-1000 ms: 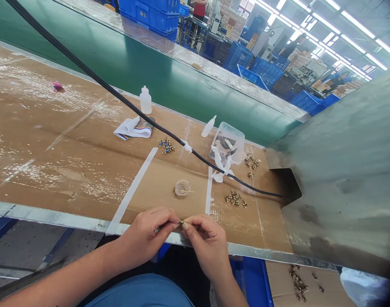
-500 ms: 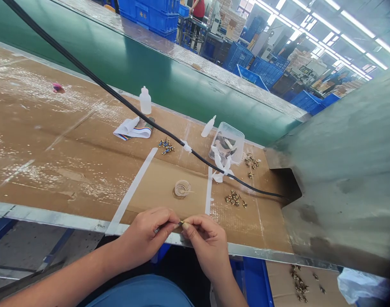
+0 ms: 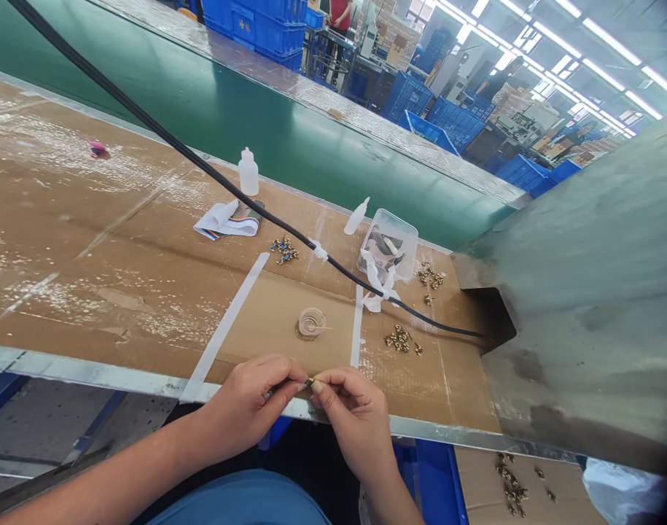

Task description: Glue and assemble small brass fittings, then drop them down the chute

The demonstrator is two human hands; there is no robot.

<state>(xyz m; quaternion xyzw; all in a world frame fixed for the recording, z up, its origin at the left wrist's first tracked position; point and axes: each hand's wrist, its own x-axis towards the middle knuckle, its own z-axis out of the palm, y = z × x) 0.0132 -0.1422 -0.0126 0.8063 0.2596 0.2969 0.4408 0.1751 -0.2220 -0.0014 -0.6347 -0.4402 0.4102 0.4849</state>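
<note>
The left hand [image 3: 251,405] is curled shut, its thumb and fingers pinching a thin dark rod [image 3: 281,387], though at this size it could be a cable end. The right hand [image 3: 355,419] is also pressed together, its fingertips [image 3: 318,386] pinching a tiny brass fitting [image 3: 310,381] at the rod's tip. The 2 hands meet just over the bench's metal edge strip [image 3: 147,380].

The fitting looks like the main risk: it is small, and a slip of the fingers or a hard twist could flick it free. Since the hands work right at the edge, it could drop past the strip toward the blue crate [image 3: 431,481] below instead of landing on the cardboard top [image 3: 92,240].

A wide move forward or right could also catch the clear cup [image 3: 312,324], which sits near the hands, or scatter the loose heap of brass parts [image 3: 400,338]. Reaching higher could snag the black cable [image 3: 246,197]. There is less room to the right, toward the grey metal hood [image 3: 584,292], and more to the left of the white tape strip [image 3: 224,328].
</note>
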